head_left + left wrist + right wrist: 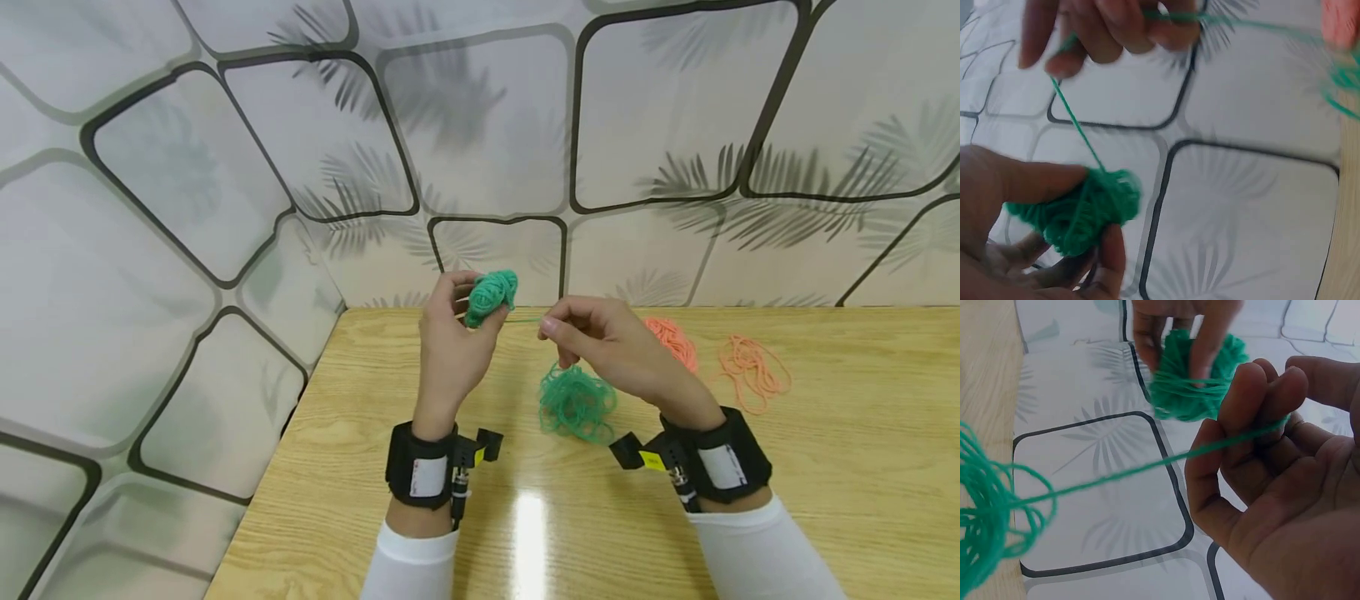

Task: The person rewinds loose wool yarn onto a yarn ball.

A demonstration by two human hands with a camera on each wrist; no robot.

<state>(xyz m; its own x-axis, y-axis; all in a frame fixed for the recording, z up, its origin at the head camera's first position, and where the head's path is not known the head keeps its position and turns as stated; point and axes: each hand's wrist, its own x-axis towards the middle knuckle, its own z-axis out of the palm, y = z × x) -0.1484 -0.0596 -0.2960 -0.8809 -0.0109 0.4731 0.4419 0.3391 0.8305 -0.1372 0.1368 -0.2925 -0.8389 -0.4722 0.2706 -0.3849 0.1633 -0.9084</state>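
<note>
My left hand [456, 350] grips a green yarn ball [492, 297] between thumb and fingers, raised near the table's far edge. From the ball a green strand [1075, 122] runs taut to my right hand [611, 342], whose thumb and curled fingers pinch it. In the right wrist view the same yarn [1129, 474] leaves the right fingers and leads down to a loose green yarn pile [985, 519]. That loopy green pile [576, 404] lies on the table below and between the hands.
Behind the right hand, a coral yarn bundle [672, 343] lies on the wooden table [862, 467]. Further right are loose coral strands [752, 371]. A patterned curtain [495, 125] hangs along the table's back and left sides. Each wrist wears a black camera strap [723, 458].
</note>
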